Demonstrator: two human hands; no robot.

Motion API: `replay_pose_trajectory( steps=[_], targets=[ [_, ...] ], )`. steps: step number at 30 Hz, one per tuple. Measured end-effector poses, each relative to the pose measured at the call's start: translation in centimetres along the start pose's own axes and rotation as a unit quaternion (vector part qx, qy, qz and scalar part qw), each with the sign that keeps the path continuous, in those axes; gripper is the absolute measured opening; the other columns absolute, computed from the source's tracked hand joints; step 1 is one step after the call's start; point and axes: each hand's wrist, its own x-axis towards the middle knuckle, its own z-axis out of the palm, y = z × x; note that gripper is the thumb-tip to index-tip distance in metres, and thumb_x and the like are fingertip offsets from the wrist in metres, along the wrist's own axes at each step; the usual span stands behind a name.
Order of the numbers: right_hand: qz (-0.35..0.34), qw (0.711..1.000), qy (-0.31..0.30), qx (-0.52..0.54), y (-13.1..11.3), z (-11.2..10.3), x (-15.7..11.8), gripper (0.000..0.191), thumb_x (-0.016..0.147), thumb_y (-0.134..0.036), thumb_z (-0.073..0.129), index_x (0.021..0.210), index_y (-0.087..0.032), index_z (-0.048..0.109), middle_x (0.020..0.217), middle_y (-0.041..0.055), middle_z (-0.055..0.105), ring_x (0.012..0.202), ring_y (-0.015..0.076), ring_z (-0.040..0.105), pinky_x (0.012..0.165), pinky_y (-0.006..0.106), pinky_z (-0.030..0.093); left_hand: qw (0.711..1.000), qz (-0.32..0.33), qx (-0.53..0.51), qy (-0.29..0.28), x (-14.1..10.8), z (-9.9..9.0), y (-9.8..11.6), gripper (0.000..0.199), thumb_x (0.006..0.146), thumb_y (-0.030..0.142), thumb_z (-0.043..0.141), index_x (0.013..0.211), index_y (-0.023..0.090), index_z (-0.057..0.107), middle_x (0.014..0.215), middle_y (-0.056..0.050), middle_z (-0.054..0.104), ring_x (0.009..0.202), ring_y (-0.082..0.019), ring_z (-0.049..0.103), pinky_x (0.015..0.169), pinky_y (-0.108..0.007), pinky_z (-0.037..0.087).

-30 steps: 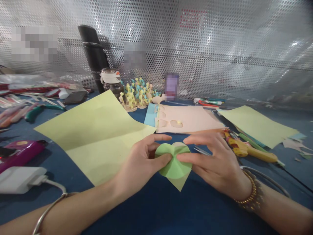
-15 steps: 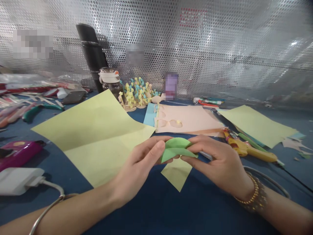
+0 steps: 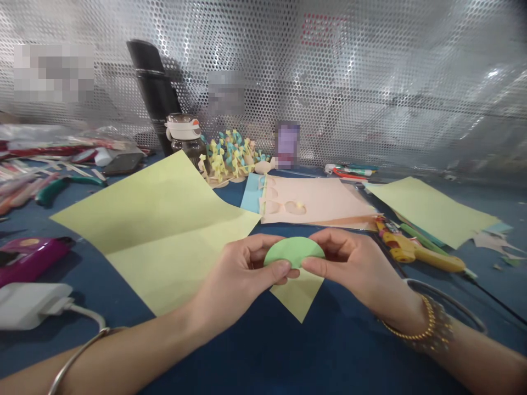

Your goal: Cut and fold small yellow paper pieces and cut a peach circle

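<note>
Mint-green disc (image 3: 293,253) between left grip (image 3: 234,280) and right grip (image 3: 349,263); pale yellow-green corner (image 3: 297,299) just below; pale yellow-green sheet (image 3: 164,219) left of the grips; peach sheet (image 3: 317,200) beyond; deep-blue surface (image 3: 255,362) beneath; silver mesh (image 3: 370,82), dotted with dark holes, far past the grips.

1. Bright light comes from the front left; the flask (image 3: 152,93) throws a dark shadow rightward on the metal screen (image 3: 391,93);
2. the screen glares white at upper right;
3. the left hand (image 3: 241,280) and right hand (image 3: 354,263) cast soft shadows on the blue table (image 3: 255,362);
4. wide-angle distortion bends the edges, which turn soft;
5. pixelated patches (image 3: 53,74) hide parts of the screen.
</note>
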Motion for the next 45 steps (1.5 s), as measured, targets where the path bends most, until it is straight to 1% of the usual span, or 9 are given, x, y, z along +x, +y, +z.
replay_pose_trajectory(
  steps=[9, 17, 25, 30, 35, 37, 40, 42, 45],
  targets=[
    [-0.024, 0.999, 0.009, -0.025, 0.0, 0.0, -0.2, 0.016, 0.067, -0.025, 0.077, 0.074, -0.018, 0.065, 0.068, -0.0019, 0.070, 0.060, 0.0121, 0.065, 0.057, 0.021, 0.055, 1.000, 0.005, 0.030, -0.004, 0.0, 0.0, 0.3, 0.016, 0.080, 0.028, 0.067, 0.091, 0.017, 0.066, 0.082, -0.002, 0.072, 0.077, -0.013, 0.066, 0.072, -0.022, 0.050],
    [-0.089, 0.981, 0.083, -0.148, -0.2, 0.4, -0.4, 0.011, 0.073, -0.024, 0.070, 0.068, -0.018, 0.061, 0.062, -0.0025, 0.065, 0.057, 0.0110, 0.060, 0.051, 0.020, 0.048, 0.998, 0.012, -0.033, -0.043, -0.3, 0.1, 0.3, 0.033, 0.088, 0.043, 0.053, 0.102, 0.017, 0.067, 0.099, -0.008, 0.071, 0.091, -0.020, 0.065, 0.084, -0.033, 0.050],
    [-0.091, 0.993, -0.006, -0.078, 0.0, 0.7, -0.6, 0.013, 0.066, -0.019, 0.075, 0.076, -0.018, 0.067, 0.072, -0.0010, 0.069, 0.066, 0.0132, 0.064, 0.060, 0.022, 0.053, 0.998, 0.017, 0.057, 0.007, -0.1, 0.4, 0.3, 0.013, 0.077, 0.026, 0.068, 0.075, 0.015, 0.063, 0.070, 0.001, 0.064, 0.066, -0.010, 0.059, 0.064, -0.021, 0.046],
    [-0.082, 0.996, -0.024, -0.030, -0.2, -0.1, -0.5, 0.013, 0.077, -0.024, 0.065, 0.087, -0.018, 0.070, 0.079, 0.0016, 0.073, 0.073, 0.0154, 0.069, 0.066, 0.024, 0.057, 0.997, 0.000, 0.055, 0.046, 0.0, 0.2, 0.6, 0.019, 0.079, 0.032, 0.067, 0.078, 0.015, 0.059, 0.065, 0.001, 0.063, 0.064, -0.011, 0.060, 0.065, -0.023, 0.047],
    [-0.093, 0.994, -0.002, -0.060, 0.0, -0.2, -0.2, 0.013, 0.076, -0.030, 0.070, 0.079, -0.018, 0.070, 0.073, 0.0014, 0.072, 0.063, 0.0131, 0.067, 0.060, 0.023, 0.057, 0.997, 0.009, 0.054, 0.061, 0.0, 0.1, 0.4, 0.026, 0.078, 0.035, 0.068, 0.094, 0.018, 0.056, 0.068, 0.002, 0.065, 0.065, -0.014, 0.065, 0.066, -0.027, 0.050],
    [-0.114, 0.991, 0.006, -0.073, 0.2, -0.2, -0.1, 0.013, 0.077, -0.031, 0.070, 0.078, -0.018, 0.069, 0.073, 0.0014, 0.072, 0.063, 0.0129, 0.067, 0.060, 0.023, 0.057, 0.995, 0.030, 0.087, 0.041, -0.2, 0.1, 0.3, 0.022, 0.081, 0.035, 0.063, 0.094, 0.019, 0.057, 0.071, 0.000, 0.066, 0.070, -0.016, 0.066, 0.068, -0.028, 0.050],
    [-0.131, 0.987, 0.010, -0.088, 0.2, -0.1, -0.1, 0.020, 0.078, -0.028, 0.069, 0.096, -0.019, 0.067, 0.072, -0.0005, 0.071, 0.063, 0.0124, 0.067, 0.060, 0.022, 0.056, 0.981, 0.063, 0.184, -0.006, -0.8, 0.3, 0.1, 0.023, 0.090, 0.036, 0.050, 0.081, 0.018, 0.062, 0.077, -0.003, 0.067, 0.077, -0.017, 0.066, 0.072, -0.028, 0.049],
    [-0.141, 0.983, -0.011, -0.121, 0.1, -0.2, -0.1, 0.027, 0.080, -0.027, 0.067, 0.107, -0.022, 0.066, 0.076, -0.0007, 0.073, 0.066, 0.0124, 0.068, 0.063, 0.022, 0.057, 0.966, 0.075, 0.244, -0.022, -1.0, 0.4, 0.2, 0.030, 0.093, 0.035, 0.043, 0.077, 0.019, 0.062, 0.078, -0.003, 0.067, 0.077, -0.017, 0.064, 0.072, -0.028, 0.048],
    [-0.131, 0.973, -0.071, -0.174, 0.1, -1.2, 0.4, 0.021, 0.082, -0.026, 0.065, 0.102, -0.023, 0.071, 0.089, 0.0017, 0.074, 0.074, 0.0140, 0.068, 0.067, 0.025, 0.057, 0.944, 0.077, 0.320, -0.010, -1.0, 0.4, 0.4, 0.028, 0.093, 0.036, 0.042, 0.083, 0.020, 0.063, 0.079, -0.002, 0.065, 0.072, -0.016, 0.060, 0.067, -0.028, 0.046]
  ],
)
